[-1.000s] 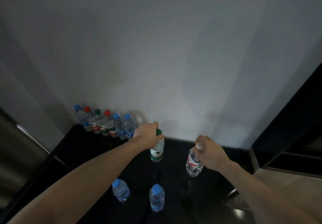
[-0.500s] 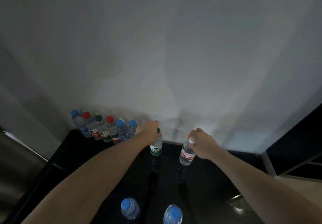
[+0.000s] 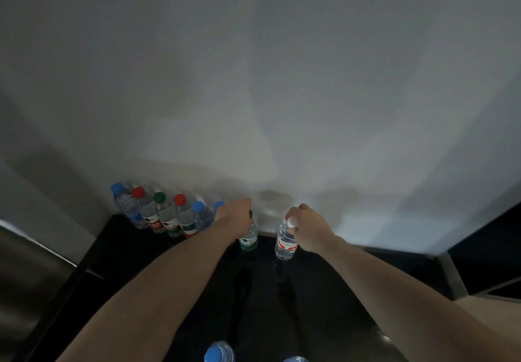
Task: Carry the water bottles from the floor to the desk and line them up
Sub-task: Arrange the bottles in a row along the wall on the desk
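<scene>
My left hand grips the neck of a green-capped water bottle at the back of the black desk, right beside a row of several bottles with blue, red and green caps lined up along the wall. My right hand holds a white-capped bottle with a red label by its cap, a short gap to the right of the green-capped one. Both held bottles are upright, their bases at the desk surface. Two blue-capped bottles stand at the near edge of the view.
A pale wall rises directly behind the desk. A dark metallic surface lies to the left of the desk. A dark panel and a light floor strip sit to the right.
Both hands have carried their bottles farther back toward the wall, the green-capped one closing in on the row. The two blue-capped bottles have slid to the bottom edge of the view.
</scene>
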Demonstrator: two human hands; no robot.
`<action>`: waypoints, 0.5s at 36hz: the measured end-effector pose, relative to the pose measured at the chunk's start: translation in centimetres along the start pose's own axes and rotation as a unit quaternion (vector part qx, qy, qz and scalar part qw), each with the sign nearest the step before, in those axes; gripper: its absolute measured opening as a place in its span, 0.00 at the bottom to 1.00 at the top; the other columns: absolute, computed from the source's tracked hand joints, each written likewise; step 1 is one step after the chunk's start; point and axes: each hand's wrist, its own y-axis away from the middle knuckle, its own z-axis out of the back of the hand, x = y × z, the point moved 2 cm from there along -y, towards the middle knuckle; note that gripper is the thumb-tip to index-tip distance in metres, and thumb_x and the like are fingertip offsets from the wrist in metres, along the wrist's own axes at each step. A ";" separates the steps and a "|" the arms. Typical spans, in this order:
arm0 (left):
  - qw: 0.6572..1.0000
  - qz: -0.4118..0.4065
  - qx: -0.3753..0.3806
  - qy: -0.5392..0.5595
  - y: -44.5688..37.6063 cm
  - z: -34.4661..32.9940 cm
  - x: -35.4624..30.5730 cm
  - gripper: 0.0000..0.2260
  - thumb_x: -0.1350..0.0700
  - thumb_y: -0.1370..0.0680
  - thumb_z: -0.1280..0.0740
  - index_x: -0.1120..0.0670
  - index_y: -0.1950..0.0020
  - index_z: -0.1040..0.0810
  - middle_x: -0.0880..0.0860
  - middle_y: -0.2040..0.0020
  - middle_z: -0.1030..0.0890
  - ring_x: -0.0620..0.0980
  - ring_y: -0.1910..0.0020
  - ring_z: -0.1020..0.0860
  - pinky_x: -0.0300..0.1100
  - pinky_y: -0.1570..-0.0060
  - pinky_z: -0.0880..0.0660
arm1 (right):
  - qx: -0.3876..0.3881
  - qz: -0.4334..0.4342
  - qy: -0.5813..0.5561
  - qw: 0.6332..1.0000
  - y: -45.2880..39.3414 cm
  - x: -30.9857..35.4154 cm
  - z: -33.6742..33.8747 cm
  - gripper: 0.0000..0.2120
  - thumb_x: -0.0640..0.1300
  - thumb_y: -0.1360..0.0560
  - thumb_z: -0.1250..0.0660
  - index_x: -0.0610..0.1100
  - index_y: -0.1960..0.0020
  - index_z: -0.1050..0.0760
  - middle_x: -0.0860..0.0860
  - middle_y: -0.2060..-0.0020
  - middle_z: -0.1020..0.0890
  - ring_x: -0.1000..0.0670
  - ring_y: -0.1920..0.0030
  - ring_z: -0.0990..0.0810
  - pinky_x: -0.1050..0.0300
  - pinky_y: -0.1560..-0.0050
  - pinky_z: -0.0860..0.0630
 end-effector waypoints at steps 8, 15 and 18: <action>1.000 0.017 -0.014 0.011 -1.2 -0.1 1.4 0.07 0.54 0.20 0.34 0.54 0.44 0.28 0.55 0.46 0.20 0.54 0.51 0.22 0.46 0.55 0.28 | 0.006 0.010 0.007 1.000 -2.8 1.8 -1.4 0.15 0.37 0.21 0.33 0.46 0.36 0.23 0.46 0.40 0.26 0.41 0.42 0.20 0.50 0.43 0.23; 1.000 0.016 -0.014 -0.006 -2.3 -0.1 1.7 0.10 0.53 0.20 0.34 0.53 0.41 0.28 0.55 0.46 0.21 0.55 0.48 0.22 0.48 0.55 0.26 | 0.016 0.015 -0.001 1.000 -4.7 3.1 -2.3 0.15 0.37 0.21 0.32 0.46 0.35 0.23 0.47 0.39 0.26 0.41 0.42 0.20 0.52 0.42 0.23; 1.000 0.014 -0.010 0.004 -2.7 -0.2 2.0 0.11 0.53 0.20 0.33 0.54 0.40 0.28 0.54 0.47 0.20 0.55 0.49 0.21 0.48 0.52 0.24 | 0.021 0.023 0.009 0.999 -5.3 3.5 -2.6 0.16 0.37 0.21 0.32 0.46 0.34 0.23 0.46 0.38 0.27 0.41 0.42 0.20 0.52 0.42 0.22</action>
